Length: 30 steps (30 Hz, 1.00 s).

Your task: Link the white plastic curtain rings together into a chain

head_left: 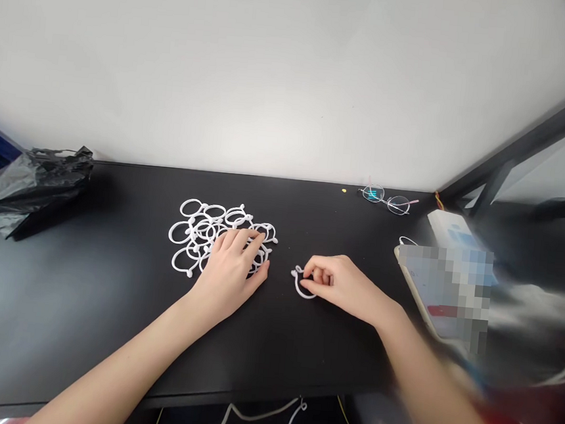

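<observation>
A pile of thin white rings (180,233) with small knobs lies on the black table, several overlapping one another. My left hand (229,260) rests over the right part of the pile, palm down, fingers stretched and thumb apart; it hides some rings. To the right, away from the pile, my right hand (333,279) has its thumb and index finger closed around a single white ring (299,289). This ring's knobbed end points left, and its right side is hidden behind the fingers. Whether it is lifted off the table I cannot tell.
A black plastic bag (42,184) sits at the far left. Eyeglasses (386,200) lie near the wall. On the right are a phone (428,291), partly blurred out, and a white box (452,230). Cables (259,416) hang below the table's front edge (227,395).
</observation>
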Each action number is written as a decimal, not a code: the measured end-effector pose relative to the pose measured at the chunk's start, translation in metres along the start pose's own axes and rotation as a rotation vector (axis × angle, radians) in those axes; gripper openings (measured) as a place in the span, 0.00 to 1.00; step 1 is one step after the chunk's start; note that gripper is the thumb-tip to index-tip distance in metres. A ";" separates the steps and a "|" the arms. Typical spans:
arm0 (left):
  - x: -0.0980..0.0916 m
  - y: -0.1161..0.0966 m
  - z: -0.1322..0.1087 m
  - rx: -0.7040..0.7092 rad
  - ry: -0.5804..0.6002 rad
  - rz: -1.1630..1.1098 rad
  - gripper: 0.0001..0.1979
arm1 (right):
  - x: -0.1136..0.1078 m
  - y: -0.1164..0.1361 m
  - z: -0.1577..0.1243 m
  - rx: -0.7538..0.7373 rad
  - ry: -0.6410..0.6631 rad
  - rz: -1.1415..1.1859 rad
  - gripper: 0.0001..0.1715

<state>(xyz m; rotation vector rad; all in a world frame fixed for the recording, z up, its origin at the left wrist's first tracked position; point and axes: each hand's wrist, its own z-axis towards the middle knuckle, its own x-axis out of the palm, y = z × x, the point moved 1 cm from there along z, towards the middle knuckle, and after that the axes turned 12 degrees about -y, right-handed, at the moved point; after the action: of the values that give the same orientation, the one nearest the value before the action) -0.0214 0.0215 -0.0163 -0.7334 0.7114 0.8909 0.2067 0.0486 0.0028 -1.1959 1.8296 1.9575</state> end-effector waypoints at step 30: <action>-0.015 -0.024 0.002 -0.476 0.281 -1.041 0.15 | 0.030 0.017 -0.004 -0.247 -0.349 0.551 0.08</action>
<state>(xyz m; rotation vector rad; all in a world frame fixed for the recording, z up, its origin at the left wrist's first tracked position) -0.0072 0.0063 0.0027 -1.4815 0.2597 -0.0237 0.1781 0.0302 -0.0047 -0.3600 1.8971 2.5413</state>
